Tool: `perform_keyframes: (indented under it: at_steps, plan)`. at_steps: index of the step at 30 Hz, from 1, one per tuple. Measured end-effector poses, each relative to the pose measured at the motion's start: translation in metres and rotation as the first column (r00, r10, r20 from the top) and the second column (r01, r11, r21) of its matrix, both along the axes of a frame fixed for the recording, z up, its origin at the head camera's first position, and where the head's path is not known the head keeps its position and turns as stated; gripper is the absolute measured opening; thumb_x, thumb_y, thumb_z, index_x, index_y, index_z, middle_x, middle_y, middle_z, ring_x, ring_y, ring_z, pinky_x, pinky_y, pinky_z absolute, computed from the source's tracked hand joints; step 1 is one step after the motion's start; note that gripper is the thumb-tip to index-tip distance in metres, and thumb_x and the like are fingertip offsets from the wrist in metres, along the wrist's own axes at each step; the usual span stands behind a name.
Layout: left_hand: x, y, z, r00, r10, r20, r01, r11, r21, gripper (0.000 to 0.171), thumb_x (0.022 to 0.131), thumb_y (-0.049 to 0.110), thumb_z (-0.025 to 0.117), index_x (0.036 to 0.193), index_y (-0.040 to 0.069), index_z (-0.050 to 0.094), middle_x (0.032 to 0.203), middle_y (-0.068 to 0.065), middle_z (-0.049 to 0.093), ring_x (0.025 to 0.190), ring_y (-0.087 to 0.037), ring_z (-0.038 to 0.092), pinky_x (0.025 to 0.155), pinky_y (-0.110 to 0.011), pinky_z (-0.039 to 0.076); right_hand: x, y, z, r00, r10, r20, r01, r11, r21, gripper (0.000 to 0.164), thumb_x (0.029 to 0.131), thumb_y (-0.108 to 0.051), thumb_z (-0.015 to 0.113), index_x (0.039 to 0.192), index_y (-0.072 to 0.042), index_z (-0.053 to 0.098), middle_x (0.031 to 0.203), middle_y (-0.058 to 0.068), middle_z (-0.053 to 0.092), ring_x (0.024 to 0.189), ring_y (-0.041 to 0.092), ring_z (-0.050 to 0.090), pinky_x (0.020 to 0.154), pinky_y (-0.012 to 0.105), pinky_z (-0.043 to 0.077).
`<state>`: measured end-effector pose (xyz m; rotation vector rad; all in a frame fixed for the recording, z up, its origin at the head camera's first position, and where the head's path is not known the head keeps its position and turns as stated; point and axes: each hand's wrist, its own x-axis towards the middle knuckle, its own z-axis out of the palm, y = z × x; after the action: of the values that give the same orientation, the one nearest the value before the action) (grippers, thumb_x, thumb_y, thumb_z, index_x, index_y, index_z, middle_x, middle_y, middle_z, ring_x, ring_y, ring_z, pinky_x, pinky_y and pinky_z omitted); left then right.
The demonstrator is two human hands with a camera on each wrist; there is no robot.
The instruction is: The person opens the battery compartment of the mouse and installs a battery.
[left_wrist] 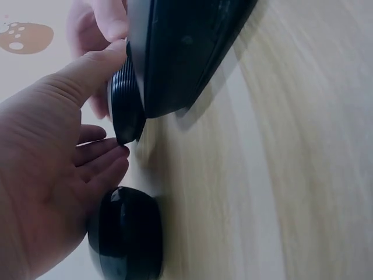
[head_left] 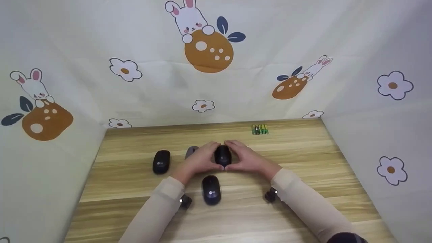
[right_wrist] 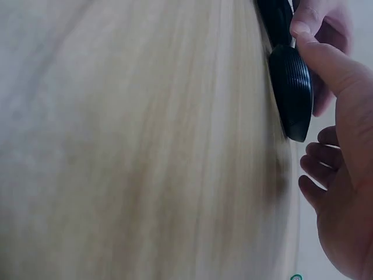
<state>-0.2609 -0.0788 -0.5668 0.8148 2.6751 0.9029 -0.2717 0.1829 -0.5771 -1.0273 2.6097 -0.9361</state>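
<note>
Both hands close around a black computer mouse (head_left: 223, 154) with ribbed sides, near the middle of the table. My left hand (head_left: 201, 158) curves along its left side, and my right hand (head_left: 248, 158) along its right. The thumbs meet at the mouse's near end while the fingers reach toward its far end. In the left wrist view, the left thumb (left_wrist: 96, 64) lies against the mouse's end. A grey mouse (head_left: 191, 152) is partly hidden behind the left hand. Closer to me lies another black mouse (head_left: 211, 190), and a third black one (head_left: 162, 162) is at the left.
Several green batteries (head_left: 260, 129) lie in a row near the back edge of the wooden table (head_left: 243, 216). A light cloth printed with rabbits and flowers (head_left: 152, 91) encloses the back and sides. Small black cameras (head_left: 270, 195) sit under the wrists.
</note>
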Motion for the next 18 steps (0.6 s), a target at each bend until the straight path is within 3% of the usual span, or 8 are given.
perform_keyframes:
  at_steps: [12,18]
  plan:
    - [-0.0038,0.0106,-0.0035,0.996,-0.045,-0.073,0.039,0.997,-0.072,0.083,0.088,0.032,0.095,0.155,0.0,0.057,0.151,-0.017,0.06,0.139,-0.033,0.06,0.122,-0.047,0.047,-0.0044,-0.0033,-0.0055,0.998,0.06,-0.035,-0.061,0.997,-0.036,0.094,0.09,-0.033,0.091,0.164,0.004,0.045,0.165,0.02,0.048,0.155,0.037,0.044,0.132,0.051,0.032]
    - [-0.0013,0.0082,0.0026,0.997,-0.026,-0.069,0.023,0.999,-0.042,0.089,0.087,0.032,0.091,0.159,-0.002,0.053,0.159,-0.02,0.055,0.147,-0.035,0.054,0.127,-0.048,0.042,-0.0041,-0.0031,-0.0035,0.998,0.039,-0.038,-0.042,0.996,-0.075,0.094,0.09,-0.037,0.091,0.163,0.003,0.048,0.162,0.016,0.051,0.153,0.033,0.047,0.131,0.048,0.034]
